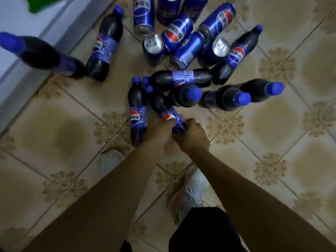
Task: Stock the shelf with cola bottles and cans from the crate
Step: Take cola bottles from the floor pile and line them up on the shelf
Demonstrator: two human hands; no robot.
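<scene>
Bottle (170, 115): lying on the floor (72, 133) — gripped low, likely for lifting.
Left hand (160, 131): fingers curled round it.
Right hand (193, 136): fingers curled round its base.

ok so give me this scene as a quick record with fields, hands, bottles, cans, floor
surface: tiled floor, seen from above
left hand: grips the held bottle at its label
right hand: curled round the same bottle's base
held bottle: lying tilted, blue cap pointing away from the person
neighbour bottle: lying on the floor beside the left hand
other bottles: some upright, some lying
cans: clustered beyond the bottles, some upright, some on their sides
crate: not in view
</scene>
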